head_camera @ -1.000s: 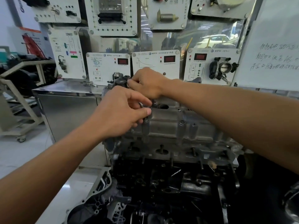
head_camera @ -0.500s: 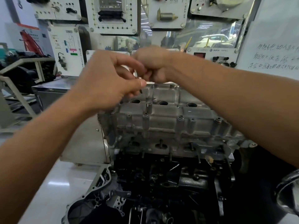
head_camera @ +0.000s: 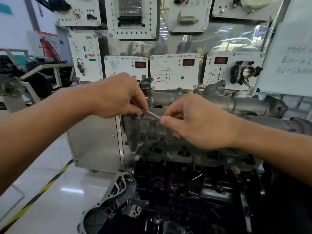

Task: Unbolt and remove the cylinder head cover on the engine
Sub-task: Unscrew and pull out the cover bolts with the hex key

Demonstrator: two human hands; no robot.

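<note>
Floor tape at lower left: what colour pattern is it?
Floor tape: alternating yellow and black stripes, clearest in the head view.

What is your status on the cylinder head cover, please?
Left hand and right hand each pinch one end of a slim bolt. Cylinder head cover not yet lifted off the engine. Right hand hides part of it.

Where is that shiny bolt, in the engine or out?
Out. The bolt lies sideways, its ends pinched by the left hand and right hand.
</note>
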